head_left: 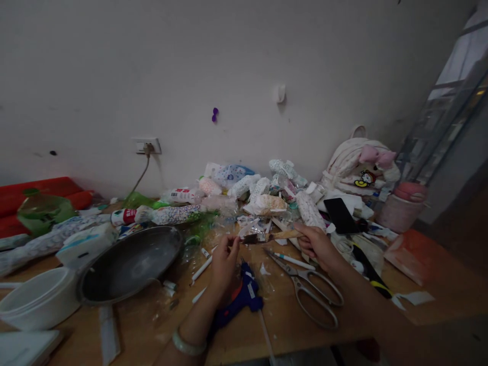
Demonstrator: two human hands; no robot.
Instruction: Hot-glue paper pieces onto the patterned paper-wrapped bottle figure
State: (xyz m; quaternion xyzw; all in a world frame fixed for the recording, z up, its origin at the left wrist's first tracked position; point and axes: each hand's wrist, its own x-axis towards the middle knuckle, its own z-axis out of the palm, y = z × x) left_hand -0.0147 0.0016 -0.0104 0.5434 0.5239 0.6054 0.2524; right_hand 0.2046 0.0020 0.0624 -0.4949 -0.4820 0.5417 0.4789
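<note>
Brush (pixel 263 237) held above a cluttered table (pixel 285 328)
From where I stand, the right hand (pixel 318 245) is closed on the brush's wooden handle (pixel 285 235), the dark bristles (pixel 250 238) pointing toward the left hand (pixel 224 262). The left fingers (pixel 234 245) bend close by the bristle end; whether they grip or touch it, I cannot tell. Hands apart, brush spanning the gap; scissors (pixel 295 271) lie on the table below, a blue glue gun (pixel 249 291) just beside the left hand
</note>
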